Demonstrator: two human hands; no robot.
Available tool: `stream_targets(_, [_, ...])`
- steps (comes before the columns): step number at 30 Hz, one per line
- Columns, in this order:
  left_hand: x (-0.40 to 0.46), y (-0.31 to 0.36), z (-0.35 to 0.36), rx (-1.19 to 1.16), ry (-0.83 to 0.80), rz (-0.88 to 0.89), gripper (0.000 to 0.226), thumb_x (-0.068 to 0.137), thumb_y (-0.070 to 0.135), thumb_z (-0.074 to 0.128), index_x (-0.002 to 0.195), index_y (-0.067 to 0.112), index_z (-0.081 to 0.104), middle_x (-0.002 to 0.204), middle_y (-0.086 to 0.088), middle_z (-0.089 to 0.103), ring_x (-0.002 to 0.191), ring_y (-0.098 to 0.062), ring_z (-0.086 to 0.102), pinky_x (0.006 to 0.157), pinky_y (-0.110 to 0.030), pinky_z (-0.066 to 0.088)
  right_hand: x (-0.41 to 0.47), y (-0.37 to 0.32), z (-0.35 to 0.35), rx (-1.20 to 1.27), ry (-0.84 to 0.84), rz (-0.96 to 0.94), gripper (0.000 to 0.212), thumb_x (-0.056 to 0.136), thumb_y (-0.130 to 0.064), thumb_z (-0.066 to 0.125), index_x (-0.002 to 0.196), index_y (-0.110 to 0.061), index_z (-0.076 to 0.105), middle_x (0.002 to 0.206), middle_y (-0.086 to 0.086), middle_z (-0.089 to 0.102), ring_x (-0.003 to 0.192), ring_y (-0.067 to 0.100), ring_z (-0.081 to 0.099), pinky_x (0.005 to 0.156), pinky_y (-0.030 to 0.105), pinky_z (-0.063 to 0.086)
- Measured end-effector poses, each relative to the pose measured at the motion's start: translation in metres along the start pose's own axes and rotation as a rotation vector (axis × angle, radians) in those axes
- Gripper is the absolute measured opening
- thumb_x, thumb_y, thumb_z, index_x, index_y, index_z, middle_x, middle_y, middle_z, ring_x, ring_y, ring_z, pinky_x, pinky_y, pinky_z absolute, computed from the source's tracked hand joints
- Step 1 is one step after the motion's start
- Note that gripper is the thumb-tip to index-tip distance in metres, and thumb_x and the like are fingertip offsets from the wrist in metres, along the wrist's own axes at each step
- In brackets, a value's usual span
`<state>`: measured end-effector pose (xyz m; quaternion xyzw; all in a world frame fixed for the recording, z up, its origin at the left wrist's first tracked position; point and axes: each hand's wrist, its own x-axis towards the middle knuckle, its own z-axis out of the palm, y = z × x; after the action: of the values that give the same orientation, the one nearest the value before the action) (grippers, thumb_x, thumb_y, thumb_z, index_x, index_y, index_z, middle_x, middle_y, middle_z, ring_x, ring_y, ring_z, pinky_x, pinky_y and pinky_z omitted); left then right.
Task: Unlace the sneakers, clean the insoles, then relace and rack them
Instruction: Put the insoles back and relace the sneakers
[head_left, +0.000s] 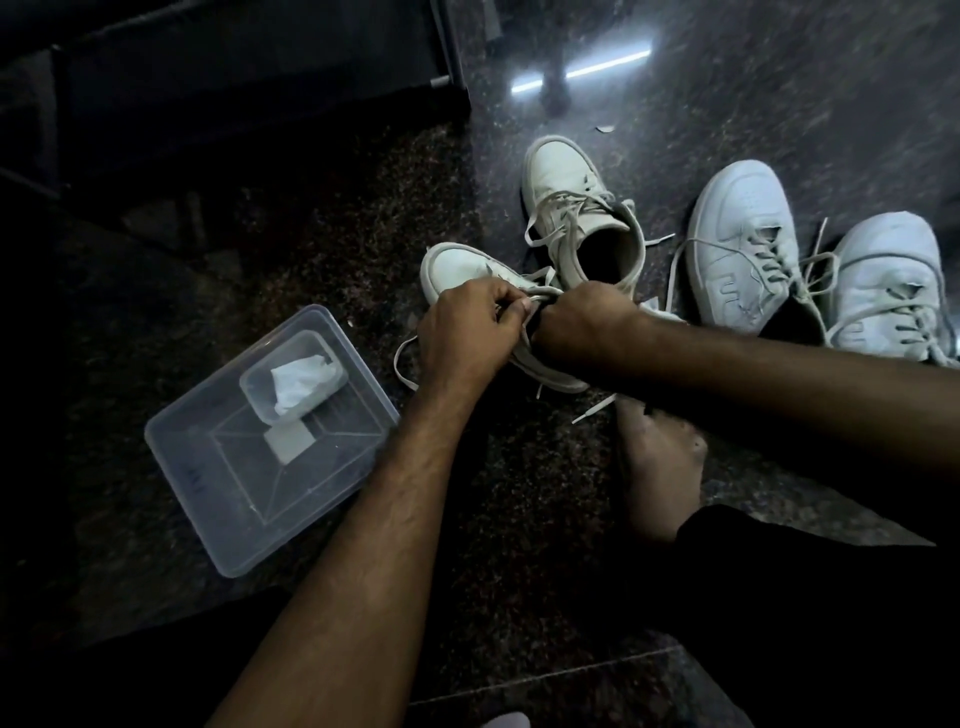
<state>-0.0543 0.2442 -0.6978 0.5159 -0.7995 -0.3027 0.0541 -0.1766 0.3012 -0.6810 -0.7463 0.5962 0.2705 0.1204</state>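
A white sneaker (457, 270) lies on the dark stone floor under both my hands, toe pointing up-left. My left hand (467, 332) pinches its white lace (540, 299) between thumb and fingers over the tongue. My right hand (587, 322) is curled over the sneaker's opening; what it grips is hidden. Loose lace ends (595, 410) trail beside the sole. Its partner sneaker (576, 208) stands just behind, laces slack, opening facing me.
A second pair of white laced sneakers (743, 244) (888, 291) sits to the right. A clear plastic box (218, 467) at the left holds a smaller tub with a white cloth (298, 382). My bare foot (657, 457) rests near the sneaker. Dark furniture (249, 62) stands behind.
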Motion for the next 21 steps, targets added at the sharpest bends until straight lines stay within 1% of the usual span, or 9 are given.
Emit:
stream_targets(2, [-0.001,-0.001,0.000,0.000,0.002,0.004,0.019,0.091,0.045,0.065,0.100,0.033,0.076,0.073,0.007,0.067,0.081,-0.021,0.067,0.064,-0.028,0.039,0.005,0.003,0.000,0.035,0.001,0.038,0.036,0.104,-0.021,0.030,0.119,-0.009,0.061,0.117,0.009,0.068,0.107,0.030,0.065,0.071,0.034,0.040])
stream_targets(4, [-0.002,-0.002,0.000,-0.016,0.011,0.004,0.019,0.090,0.046,0.066,0.098,0.033,0.076,0.075,0.005,0.069,0.080,-0.021,0.067,0.063,-0.028,0.040,0.004,0.004,0.003,0.050,0.011,0.019,0.037,0.104,-0.021,0.031,0.119,-0.009,0.062,0.117,0.008,0.068,0.108,0.030,0.065,0.071,0.034,0.041])
stream_targets(7, [-0.002,-0.004,0.002,-0.040,0.022,-0.001,0.019,0.090,0.045,0.066,0.098,0.032,0.076,0.065,0.010,0.059,0.077,-0.021,0.066,0.062,-0.028,0.038,-0.004,0.000,0.008,0.100,0.047,0.015,0.035,0.103,-0.023,0.035,0.122,-0.011,0.062,0.115,0.006,0.068,0.103,0.030,0.066,0.067,0.033,0.041])
stream_targets(8, [-0.002,-0.003,0.002,-0.042,0.020,-0.001,0.019,0.090,0.045,0.066,0.098,0.032,0.076,0.063,0.010,0.058,0.076,-0.021,0.066,0.062,-0.028,0.037,-0.007,0.000,0.009,0.122,0.079,0.039,0.033,0.102,-0.024,0.037,0.121,-0.012,0.061,0.112,0.006,0.068,0.099,0.031,0.067,0.065,0.033,0.041])
stream_targets(9, [-0.003,-0.003,0.003,-0.042,0.023,0.003,0.019,0.091,0.044,0.065,0.098,0.031,0.076,0.065,0.009,0.061,0.077,-0.021,0.066,0.062,-0.028,0.037,-0.010,0.001,0.011,0.150,0.112,0.089,0.031,0.101,-0.023,0.039,0.119,-0.012,0.062,0.109,0.007,0.069,0.097,0.033,0.068,0.064,0.034,0.042])
stream_targets(11, [-0.005,-0.002,0.003,-0.028,0.052,0.034,0.018,0.092,0.042,0.065,0.099,0.029,0.076,0.074,0.004,0.070,0.078,-0.023,0.066,0.063,-0.029,0.040,-0.015,0.001,0.011,0.229,0.150,0.232,0.027,0.098,-0.021,0.044,0.110,-0.010,0.065,0.104,0.009,0.070,0.094,0.035,0.068,0.063,0.036,0.043])
stream_targets(13, [-0.008,-0.004,0.003,-0.019,0.102,0.078,0.017,0.092,0.038,0.064,0.099,0.027,0.076,0.083,0.002,0.073,0.078,-0.024,0.067,0.066,-0.032,0.045,-0.017,-0.006,0.011,0.264,0.171,0.301,0.025,0.097,-0.019,0.046,0.105,-0.010,0.067,0.100,0.009,0.070,0.092,0.034,0.069,0.063,0.035,0.042])
stream_targets(17, [-0.015,-0.008,0.007,-0.056,0.185,0.173,0.015,0.092,0.031,0.064,0.097,0.024,0.076,0.104,0.009,0.073,0.080,-0.019,0.068,0.069,-0.033,0.052,-0.010,-0.010,0.009,0.315,0.105,0.390,0.027,0.098,-0.021,0.047,0.110,-0.015,0.070,0.106,0.008,0.071,0.098,0.031,0.068,0.066,0.032,0.039])
stream_targets(21, [-0.021,-0.015,0.015,-0.174,0.223,0.157,0.018,0.090,0.031,0.065,0.095,0.020,0.078,0.104,0.010,0.074,0.080,-0.014,0.070,0.071,-0.034,0.056,-0.010,-0.013,0.015,0.322,0.077,0.396,0.022,0.098,-0.021,0.050,0.108,-0.018,0.069,0.110,0.005,0.071,0.102,0.028,0.067,0.067,0.029,0.039])
